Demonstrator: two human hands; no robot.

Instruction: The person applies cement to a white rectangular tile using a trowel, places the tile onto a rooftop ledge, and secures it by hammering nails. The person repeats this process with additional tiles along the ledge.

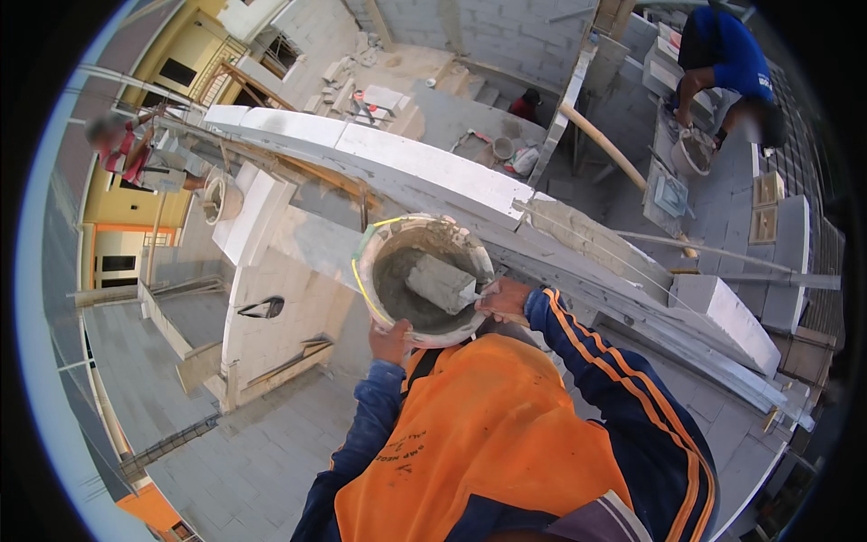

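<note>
A mortar-smeared bucket (424, 233) with a yellow band and a green piece at its rim is in front of my chest. Wet grey mortar (411, 312) lies inside it. My left hand (390, 343) is closed on the near-left rim. At the right side of the rim, my right hand (505, 300) is wrapped round the handle of a trowel. The mortar-coated trowel blade (442, 283) points left inside the bucket. Part of the handle is hidden by my fingers.
A white block wall (433, 172) runs across beyond the bucket, with mortar (591, 237) on its right stretch. A loose white block (722, 312) sits at the right. A co-worker (736, 63) bends over another bucket (694, 152); another person (122, 154) is far left. A wooden pole (603, 144) leans beyond the wall.
</note>
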